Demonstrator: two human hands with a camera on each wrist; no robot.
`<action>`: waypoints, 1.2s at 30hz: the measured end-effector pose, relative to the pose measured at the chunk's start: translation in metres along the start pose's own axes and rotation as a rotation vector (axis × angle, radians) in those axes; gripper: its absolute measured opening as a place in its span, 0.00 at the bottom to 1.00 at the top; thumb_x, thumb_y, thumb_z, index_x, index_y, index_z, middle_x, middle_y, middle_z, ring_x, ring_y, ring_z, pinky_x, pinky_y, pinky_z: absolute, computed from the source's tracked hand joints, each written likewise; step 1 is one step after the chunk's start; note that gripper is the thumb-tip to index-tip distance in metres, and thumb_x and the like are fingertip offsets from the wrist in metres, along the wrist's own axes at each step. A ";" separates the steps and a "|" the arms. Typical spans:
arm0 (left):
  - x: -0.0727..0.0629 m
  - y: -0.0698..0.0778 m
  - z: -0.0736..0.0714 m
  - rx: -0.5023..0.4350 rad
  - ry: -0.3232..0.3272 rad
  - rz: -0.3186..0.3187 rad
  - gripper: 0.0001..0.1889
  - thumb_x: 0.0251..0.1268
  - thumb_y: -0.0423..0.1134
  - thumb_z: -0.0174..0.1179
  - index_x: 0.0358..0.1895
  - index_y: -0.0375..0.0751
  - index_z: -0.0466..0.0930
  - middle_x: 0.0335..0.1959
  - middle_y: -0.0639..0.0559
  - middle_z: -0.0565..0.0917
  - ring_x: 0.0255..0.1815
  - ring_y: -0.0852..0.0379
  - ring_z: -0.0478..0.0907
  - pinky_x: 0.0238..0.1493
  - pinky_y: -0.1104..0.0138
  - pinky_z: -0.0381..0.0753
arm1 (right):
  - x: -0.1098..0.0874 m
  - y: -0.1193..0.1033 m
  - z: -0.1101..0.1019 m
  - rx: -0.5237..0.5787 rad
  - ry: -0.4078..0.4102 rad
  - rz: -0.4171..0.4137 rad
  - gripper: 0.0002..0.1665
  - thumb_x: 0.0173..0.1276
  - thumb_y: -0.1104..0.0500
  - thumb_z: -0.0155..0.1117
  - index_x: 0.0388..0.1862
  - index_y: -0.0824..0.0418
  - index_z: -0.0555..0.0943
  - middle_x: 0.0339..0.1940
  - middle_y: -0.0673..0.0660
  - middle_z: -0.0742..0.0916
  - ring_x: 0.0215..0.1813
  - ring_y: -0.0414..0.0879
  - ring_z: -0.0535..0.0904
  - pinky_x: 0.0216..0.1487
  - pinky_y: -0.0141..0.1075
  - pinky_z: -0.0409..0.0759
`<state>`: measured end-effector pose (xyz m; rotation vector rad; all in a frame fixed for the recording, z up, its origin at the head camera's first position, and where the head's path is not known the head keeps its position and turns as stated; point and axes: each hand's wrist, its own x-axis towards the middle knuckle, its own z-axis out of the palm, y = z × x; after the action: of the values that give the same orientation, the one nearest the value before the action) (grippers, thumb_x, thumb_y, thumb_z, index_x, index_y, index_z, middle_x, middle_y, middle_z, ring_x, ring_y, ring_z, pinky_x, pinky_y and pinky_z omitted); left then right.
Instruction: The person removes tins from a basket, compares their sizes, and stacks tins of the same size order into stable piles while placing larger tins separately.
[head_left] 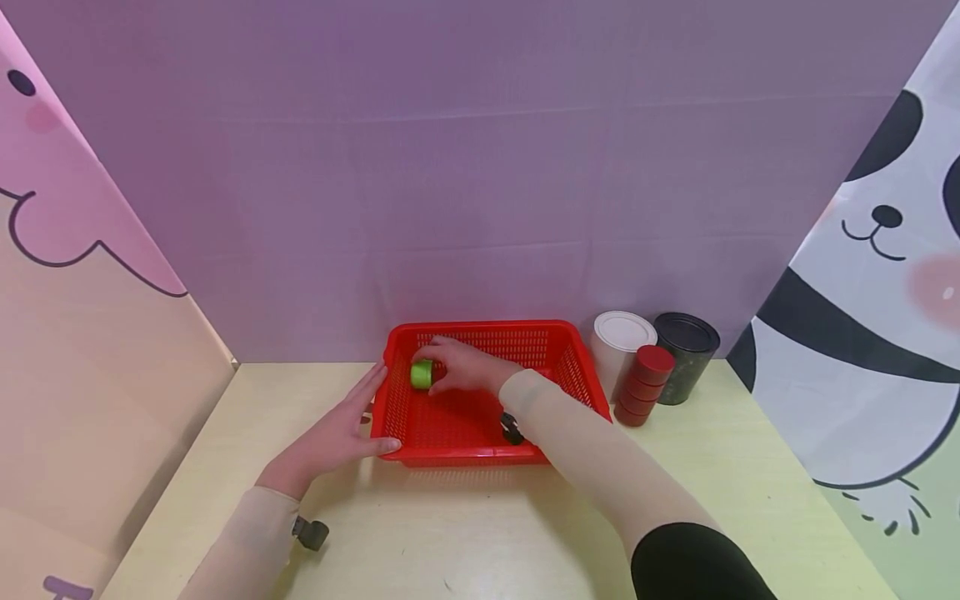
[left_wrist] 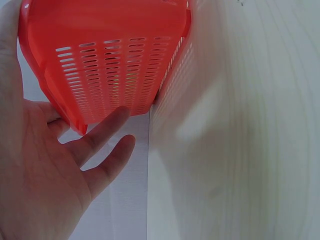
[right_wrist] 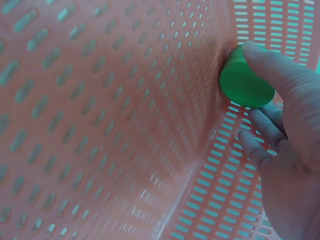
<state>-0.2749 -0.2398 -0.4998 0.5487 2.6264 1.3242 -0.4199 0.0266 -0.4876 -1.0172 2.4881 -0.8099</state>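
Note:
A red perforated basket [head_left: 468, 454] stands on the table near the back wall. Inside it, close to its left wall, is a short green cylinder [head_left: 422, 375]. My right hand [head_left: 465, 367] reaches in and pinches this cylinder; in the right wrist view the thumb lies on its side and the other fingers are under it, partly hidden. My left hand [head_left: 337, 437] is spread at the basket's left side, thumb on the rim by the front corner. From the left wrist view, two of its fingers [left_wrist: 107, 160] extend loosely beside the basket's outer wall.
Right of the basket stands a stack of red discs [head_left: 645, 387]. Behind it are a white lidded can [head_left: 611, 354] and a black lidded can [head_left: 686, 358]. A purple sheet [head_left: 450, 183] hangs behind the pale wooden table [head_left: 420, 533], with printed panels at both sides.

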 end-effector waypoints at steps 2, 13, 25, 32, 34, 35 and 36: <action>0.000 0.000 0.000 -0.004 -0.001 0.002 0.65 0.64 0.48 0.82 0.94 0.59 0.41 0.93 0.54 0.47 0.76 0.42 0.71 0.60 0.50 0.90 | 0.000 0.001 0.000 0.005 -0.007 -0.001 0.40 0.66 0.58 0.86 0.75 0.42 0.81 0.70 0.45 0.80 0.71 0.47 0.75 0.68 0.44 0.86; 0.003 -0.001 0.001 -0.011 -0.005 0.013 0.65 0.63 0.47 0.82 0.94 0.61 0.41 0.93 0.55 0.46 0.76 0.42 0.72 0.60 0.50 0.90 | -0.002 0.003 0.000 0.005 -0.035 -0.027 0.41 0.66 0.60 0.86 0.75 0.46 0.78 0.66 0.45 0.81 0.68 0.47 0.77 0.68 0.42 0.86; 0.004 -0.004 0.003 -0.016 -0.011 0.012 0.65 0.64 0.48 0.81 0.94 0.59 0.40 0.93 0.55 0.45 0.76 0.42 0.71 0.61 0.51 0.90 | 0.001 0.011 0.004 0.042 -0.064 -0.035 0.39 0.67 0.59 0.85 0.72 0.49 0.75 0.62 0.44 0.82 0.64 0.43 0.78 0.67 0.39 0.86; 0.004 -0.005 0.003 -0.003 -0.010 0.019 0.64 0.65 0.50 0.81 0.94 0.57 0.40 0.94 0.55 0.44 0.76 0.43 0.72 0.62 0.53 0.89 | 0.000 0.012 0.006 0.073 -0.066 -0.017 0.37 0.69 0.59 0.84 0.71 0.48 0.75 0.61 0.44 0.83 0.64 0.43 0.80 0.67 0.42 0.86; 0.004 -0.005 0.003 -0.005 -0.007 0.013 0.65 0.64 0.50 0.81 0.94 0.58 0.40 0.93 0.56 0.45 0.76 0.43 0.72 0.61 0.53 0.90 | 0.000 0.011 0.005 0.076 -0.067 -0.011 0.38 0.69 0.59 0.84 0.72 0.48 0.75 0.61 0.44 0.83 0.64 0.44 0.79 0.67 0.43 0.86; 0.004 -0.005 0.003 -0.006 -0.006 0.011 0.65 0.64 0.49 0.82 0.94 0.59 0.40 0.93 0.56 0.45 0.76 0.43 0.72 0.61 0.53 0.90 | -0.001 0.010 0.005 0.081 -0.069 -0.008 0.38 0.69 0.59 0.84 0.72 0.49 0.74 0.61 0.44 0.82 0.64 0.44 0.79 0.67 0.43 0.87; 0.004 -0.006 0.003 -0.007 -0.006 0.008 0.65 0.64 0.49 0.82 0.94 0.59 0.40 0.93 0.56 0.45 0.76 0.43 0.72 0.61 0.53 0.90 | -0.001 0.010 0.005 0.083 -0.069 -0.006 0.38 0.69 0.59 0.84 0.73 0.49 0.74 0.61 0.44 0.82 0.64 0.44 0.79 0.66 0.43 0.87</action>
<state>-0.2793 -0.2390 -0.5059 0.5618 2.6169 1.3315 -0.4218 0.0312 -0.4973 -1.0070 2.3744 -0.8570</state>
